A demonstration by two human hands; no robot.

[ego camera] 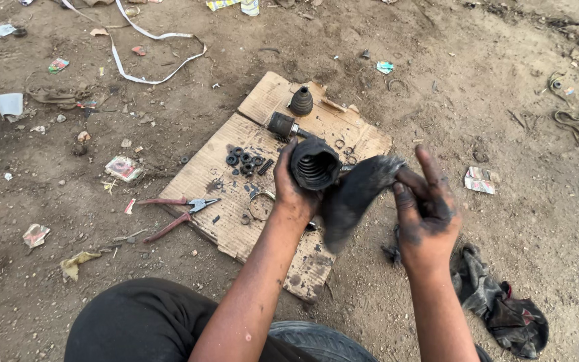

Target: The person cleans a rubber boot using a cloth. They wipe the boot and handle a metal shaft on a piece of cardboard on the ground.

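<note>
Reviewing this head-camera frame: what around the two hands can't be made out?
- Inside of the ribbed rubber boot: dark past the first folds.
- Left hand: fingers hidden behind the boot.
- Right hand: its grip on the greasy black rag is blurred.
- Small black parts on the cardboard: too small to identify.
- Tyre: cut off by the bottom edge.

A flattened cardboard sheet (236, 214) lies on the bare dirt ground (437, 80). On the cardboard rest red-handled pliers (175, 211) at its near left edge, a cluster of small black rings (242, 159) near its middle, a metal clamp ring (261, 205) just nearer than those, and a small black rubber boot (301, 101) and a dark metal joint (283, 126) toward its far corner. Left of the cardboard, scraps of paper (123, 167) lie on the dirt, with a white strap (143, 32) beyond its far left; a greasy rag (504, 308) lies to its right.
</note>
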